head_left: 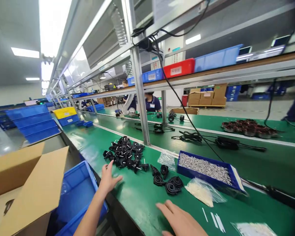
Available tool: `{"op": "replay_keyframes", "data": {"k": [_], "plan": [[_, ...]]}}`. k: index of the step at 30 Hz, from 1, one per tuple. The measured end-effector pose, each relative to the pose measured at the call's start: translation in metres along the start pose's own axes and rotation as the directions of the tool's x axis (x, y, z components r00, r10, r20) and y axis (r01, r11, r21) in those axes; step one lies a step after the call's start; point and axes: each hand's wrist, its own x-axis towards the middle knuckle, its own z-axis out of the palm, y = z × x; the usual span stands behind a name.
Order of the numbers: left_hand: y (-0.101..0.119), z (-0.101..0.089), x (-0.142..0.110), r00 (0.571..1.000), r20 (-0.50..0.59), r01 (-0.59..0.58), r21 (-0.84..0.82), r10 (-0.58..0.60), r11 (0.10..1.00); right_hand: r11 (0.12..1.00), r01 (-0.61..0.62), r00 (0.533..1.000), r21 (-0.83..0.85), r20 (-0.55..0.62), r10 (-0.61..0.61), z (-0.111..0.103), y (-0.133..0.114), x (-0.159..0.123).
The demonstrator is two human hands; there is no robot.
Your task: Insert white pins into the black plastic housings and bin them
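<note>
My left hand is over the green bench near its front edge, thumb and fingers apart, with nothing in it. Just beyond it lies a pile of black plastic parts, several with thin light pins sticking out. My right hand hovers lower in the view with its fingers stretched out, also holding nothing. A small group of round black housings sits ahead of it. To the right are a bag of cream-coloured small pieces and several white strips.
A blue tray of metal pins stands against the rail beside a clear plastic bag. At left are an open cardboard box and a blue crate. A metal post and hanging black cable rise behind. A person sits opposite.
</note>
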Motion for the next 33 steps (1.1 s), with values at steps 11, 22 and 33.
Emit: {"op": "replay_keyframes", "data": {"k": [11, 22, 33], "plan": [[0.011, 0.008, 0.069, 0.974, 0.225, -0.041, 0.038, 0.031, 0.998, 0.890, -0.408, 0.910, -0.205, -0.014, 0.414, -0.018, -0.025, 0.266], [-0.009, 0.009, 0.027, 0.994, 0.075, -0.055, -0.241, 0.075, 0.969, 0.996, 0.004, 0.984, 0.087, 0.176, -0.020, 0.010, -0.002, 0.291], [-0.054, -0.032, -0.019, 0.960, -0.275, -0.158, -0.400, 0.046, 0.903, 0.772, 0.521, 0.845, 0.365, -0.091, -0.527, 0.062, -0.050, 0.328]]}}
